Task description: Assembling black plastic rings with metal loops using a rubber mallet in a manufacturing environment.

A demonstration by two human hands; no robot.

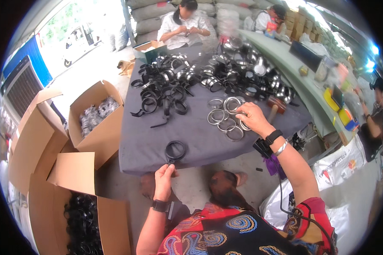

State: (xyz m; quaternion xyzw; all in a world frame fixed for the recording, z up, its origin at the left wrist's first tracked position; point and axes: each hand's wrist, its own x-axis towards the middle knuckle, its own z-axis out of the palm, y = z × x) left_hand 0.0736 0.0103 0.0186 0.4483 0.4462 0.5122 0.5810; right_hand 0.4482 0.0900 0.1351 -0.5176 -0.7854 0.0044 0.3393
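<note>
My left hand (pixel 163 180) is closed in a pinch on the short end of a black ring-shaped clamp (pixel 175 159). The clamp's round loop extends past my fingers over the table's near edge. Farther right, my right hand (pixel 256 119) reaches over a small group of shiny metal rings (pixel 235 139). Its thumb and fingers are closed on the edge of one silver ring (pixel 225 102) at the top of that group. Where the fingertips meet the ring is partly hidden by the hand.
Heaps of black clamps (pixel 166 91) and metal-banded ones cover the far half of the grey cloth-covered table (pixel 136 140). A wooden-handled hammer (pixel 276 104) lies right of the rings. Open cardboard boxes (pixel 74 170) stand at the left. Another person (pixel 184 27) works across the table.
</note>
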